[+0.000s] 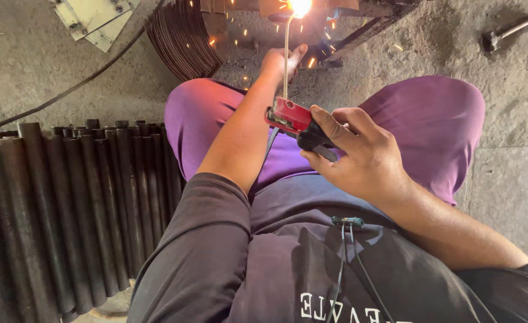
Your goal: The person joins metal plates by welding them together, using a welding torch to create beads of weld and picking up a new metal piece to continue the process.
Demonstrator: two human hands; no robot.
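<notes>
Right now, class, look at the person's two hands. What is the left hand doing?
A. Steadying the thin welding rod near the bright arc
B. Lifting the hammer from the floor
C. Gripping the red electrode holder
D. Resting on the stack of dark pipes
A: the left hand is up by the thin welding rod just below the bright arc, while the right hand grips the red electrode holder.

Single head-worn view, looking steeply down past the chest, close over the lap, concrete floor (515, 179) beyond
</notes>
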